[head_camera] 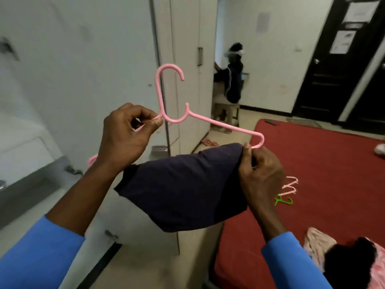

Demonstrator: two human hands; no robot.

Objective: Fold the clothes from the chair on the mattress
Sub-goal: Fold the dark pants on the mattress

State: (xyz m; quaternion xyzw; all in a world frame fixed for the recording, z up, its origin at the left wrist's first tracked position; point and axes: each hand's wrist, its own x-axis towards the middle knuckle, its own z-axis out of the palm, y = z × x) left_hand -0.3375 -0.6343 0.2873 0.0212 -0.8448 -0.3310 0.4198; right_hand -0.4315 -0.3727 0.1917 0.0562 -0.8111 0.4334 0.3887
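Our left hand (125, 134) is raised in front of us, thumb and curled fingers pinching the pink hanger (218, 123) just left of its neck, so the hook stands up above the knuckles. Our right hand (260, 174) sits lower and to the right. Its thumb and fingers pinch the top right edge of the dark navy garment (183, 188), right beside the hanger's bent right end. We cannot tell whether those fingers also touch the hanger.

The garment hangs between our two hands, sagging down in a loose fold below the hanger. It is in the air, above the pale floor just left of the red mattress (323, 163). Blue sleeves (41, 253) cover both forearms.

On the mattress, just right of our right hand, lie a loose pink hanger (290, 185) and a green hanger (283, 200), close together. Nearer to us at the right, a pink patterned cloth (316, 243) lies on the mattress with a black fluffy thing (350, 265) against it.

On the left stands a white wardrobe (187, 38). Beyond it, far back, a seated person (232, 80) faces away from us. A dark door (333, 69) with papers on it stands at the far right.
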